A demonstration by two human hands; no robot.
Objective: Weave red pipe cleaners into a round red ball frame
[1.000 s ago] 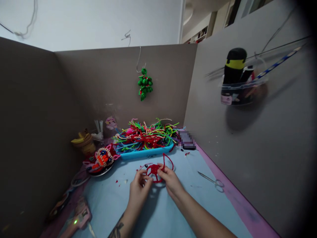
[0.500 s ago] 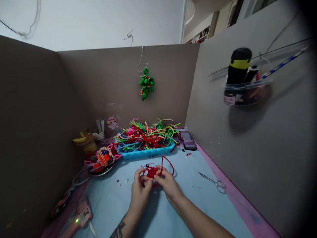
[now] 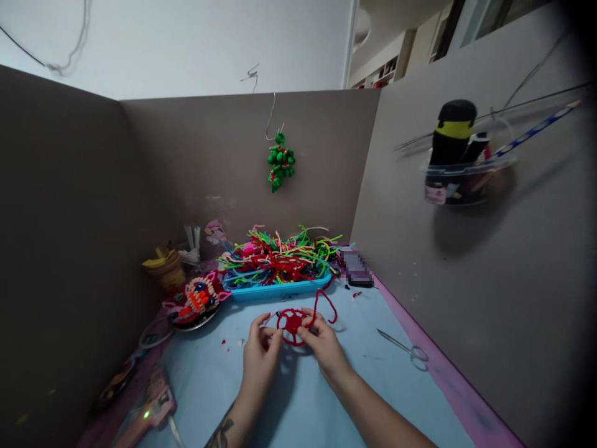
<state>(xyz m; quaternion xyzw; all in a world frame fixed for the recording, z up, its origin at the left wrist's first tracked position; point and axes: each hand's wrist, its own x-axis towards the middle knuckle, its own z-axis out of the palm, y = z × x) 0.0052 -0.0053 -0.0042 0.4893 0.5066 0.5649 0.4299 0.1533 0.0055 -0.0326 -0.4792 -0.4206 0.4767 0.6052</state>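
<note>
A round, openwork piece of red cord (image 3: 293,326) is held up over the blue table surface, with a solid centre and gaps around it inside a ring. My right hand (image 3: 324,345) pinches its right side between thumb and fingers. From there a loose loop of red cord (image 3: 332,300) rises and curls to the right. My left hand (image 3: 262,348) is at the piece's left edge, thumb and index finger apart. Close behind its fingertips shows a thin pinkish item with a dark spot (image 3: 278,313), too small to name.
Behind my hands a blue tray (image 3: 275,290) overflows with colourful cords. Scissors (image 3: 405,348) lie on the right, a pixelated phone-like object (image 3: 357,269) at the back right. An orange-and-red beaded figure (image 3: 200,295) sits left on a dish; a pink glue gun (image 3: 156,398) lies front left.
My left hand has drawn slightly left, away from the red piece, and its outline shows more fully. My right hand still holds it. The whole view has shifted a little.
</note>
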